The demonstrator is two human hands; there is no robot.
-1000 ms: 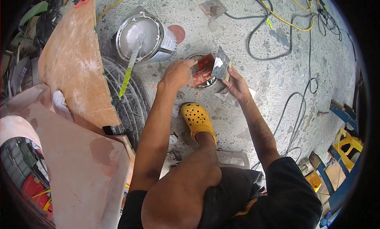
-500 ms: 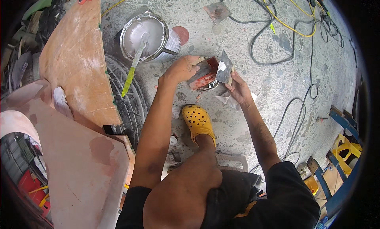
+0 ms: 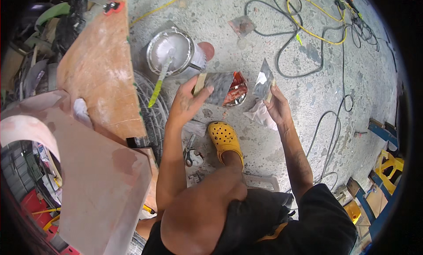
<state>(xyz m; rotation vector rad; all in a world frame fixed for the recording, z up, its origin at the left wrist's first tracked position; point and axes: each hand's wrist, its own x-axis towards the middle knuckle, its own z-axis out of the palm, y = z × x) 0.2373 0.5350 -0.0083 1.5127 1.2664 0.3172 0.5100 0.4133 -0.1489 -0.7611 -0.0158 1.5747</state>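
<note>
My left hand (image 3: 187,100) is closed on the pale edge of a flat grey putty spreader (image 3: 219,89), its thumb across the blade. The blade looks blurred by motion and covers the left part of a round tin (image 3: 238,100). Red, smeared material (image 3: 237,85) shows in the tin's uncovered part. To the right, my right hand (image 3: 280,107) grips a second putty spreader (image 3: 260,85) by its pale edge. White paste (image 3: 263,78) lies on that blade. A crumpled whitish sheet (image 3: 261,116) rests on the floor below it.
An open bucket (image 3: 171,52) of pale filler, with a yellow-green-handled stirrer (image 3: 156,89), stands far left. Beside it lean a wooden board (image 3: 101,70) and a pinkish panel (image 3: 97,167). Cables (image 3: 282,61) loop across the floor. Scissors (image 3: 189,153) lie near my yellow clog (image 3: 224,138).
My hands have moved apart. The left spreader has swung leftward, its broad face now turned up; the right one has shifted right, away from the tin. The view has shifted slightly.
</note>
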